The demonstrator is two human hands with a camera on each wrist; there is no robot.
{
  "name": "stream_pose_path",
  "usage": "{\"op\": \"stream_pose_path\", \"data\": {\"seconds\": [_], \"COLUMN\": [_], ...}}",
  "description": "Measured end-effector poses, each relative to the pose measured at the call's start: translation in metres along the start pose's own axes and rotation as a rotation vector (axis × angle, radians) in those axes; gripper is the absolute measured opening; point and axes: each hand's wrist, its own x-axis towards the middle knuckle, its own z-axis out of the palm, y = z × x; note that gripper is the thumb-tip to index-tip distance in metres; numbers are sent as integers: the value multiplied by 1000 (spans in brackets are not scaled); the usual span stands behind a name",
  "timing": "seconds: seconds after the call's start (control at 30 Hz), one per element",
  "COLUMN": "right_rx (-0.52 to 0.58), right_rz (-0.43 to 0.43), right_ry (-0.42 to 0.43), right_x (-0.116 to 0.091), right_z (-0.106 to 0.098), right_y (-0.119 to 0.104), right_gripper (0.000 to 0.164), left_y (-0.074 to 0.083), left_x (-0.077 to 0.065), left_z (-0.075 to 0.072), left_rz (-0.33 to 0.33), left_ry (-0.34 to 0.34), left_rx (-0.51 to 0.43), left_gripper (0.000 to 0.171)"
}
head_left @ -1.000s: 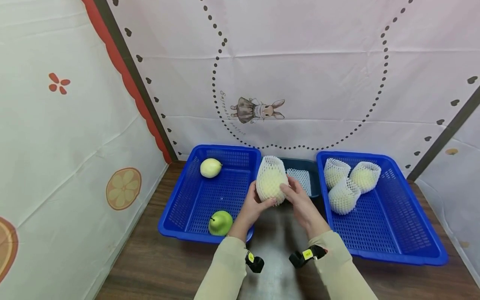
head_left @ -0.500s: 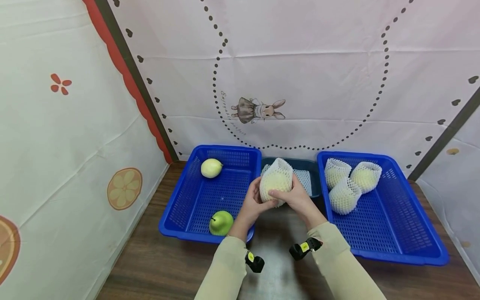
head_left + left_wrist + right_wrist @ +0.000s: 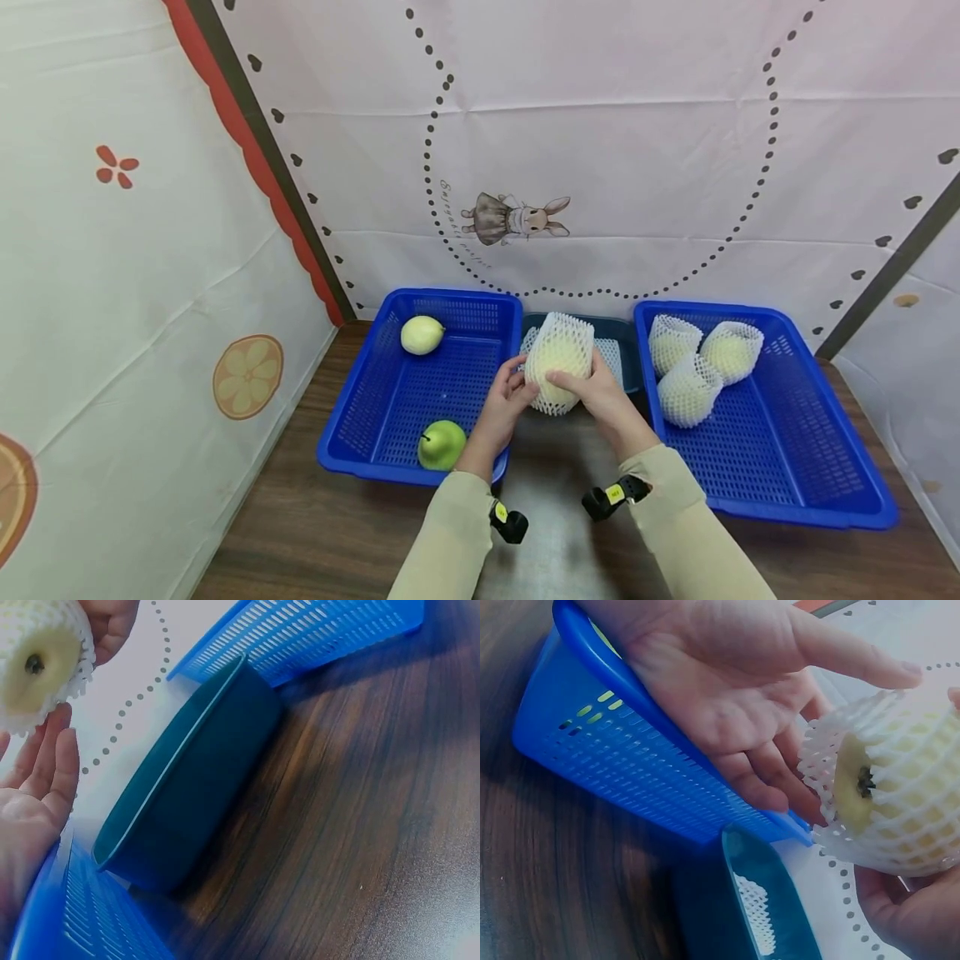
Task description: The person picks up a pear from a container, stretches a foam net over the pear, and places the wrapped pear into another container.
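A pale yellow fruit in a white foam net sleeve (image 3: 561, 354) is held up between both hands in the head view. My right hand (image 3: 606, 402) grips its right side, thumb across the front. My left hand (image 3: 498, 410) is at its left side; in the left wrist view the left hand (image 3: 34, 799) has its palm facing up and fairly straight fingers touching the sleeve's lower edge. The right wrist view shows the fruit's dark blossom end (image 3: 865, 782) in the net opening, with the left thumb close to the net's rim. Parts of the right fingers are hidden behind the fruit.
A left blue basket (image 3: 450, 387) holds a pale yellow fruit (image 3: 422, 335) and a green pear (image 3: 442, 445). Inside the right blue basket (image 3: 780, 450) lie three net-wrapped fruits (image 3: 688, 392). Between them stands a dark teal tray (image 3: 632, 358) with foam nets (image 3: 609, 358).
The wrapped fruit has shifted slightly right and turned in the hands. The left hand's hold on it has loosened, while the right thumb has moved across its front.
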Motion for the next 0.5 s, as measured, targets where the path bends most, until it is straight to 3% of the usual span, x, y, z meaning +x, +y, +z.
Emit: {"op": "stream_pose_path", "data": {"seconds": [0.23,0.37,0.5], "right_rx": [8,6,-1], "right_rz": [-41,-85,-78], "right_ry": [66,127,186], "right_x": [-1,-2,-6], "right_z": [-16,-37,-66], "right_y": [-8,-14,-18], "right_gripper": [74,72,75], "left_y": [-3,-3,2], "left_x": [1,1,0], "left_z": [2,1,3], "left_rz": [74,93,83], "left_ry": [-15,-20,-11], "left_rx": [-11,-4,-8], "left_gripper": [42,35,32]}}
